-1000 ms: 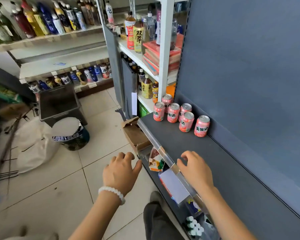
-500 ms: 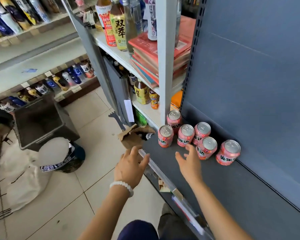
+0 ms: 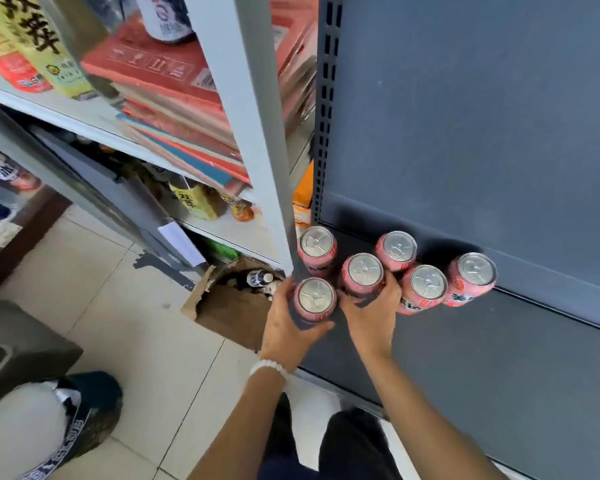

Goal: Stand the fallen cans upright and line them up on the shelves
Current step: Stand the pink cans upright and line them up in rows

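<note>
L hand (image 3: pixel 284 327) fingers curl round the front-left pink can (image 3: pixel 315 299), upright nr the shelf (image 3: pixel 499 393) front-left corner; R hand (image 3: pixel 371 313) fingers wrap the next can (image 3: pixel 362 275) just behind-right. Other four upright toward back edge.

The lower bodies of the six pink cans (image 3: pixel 397 251) are mostly hidden beneath their own lids, so their labels read only in part. The left hand (image 3: pixel 286 323) covers the near side of the front-left can (image 3: pixel 315 299); the right hand (image 3: pixel 371 317) hides the base of the middle can (image 3: pixel 362 275). The white post (image 3: pixel 253 133) cuts off the stacked red boxes (image 3: pixel 160 74). Bottles (image 3: pixel 25 39) at far left are blurred and cropped by the top edge. The carton (image 3: pixel 222 306) contents are too dark to tell.
</note>
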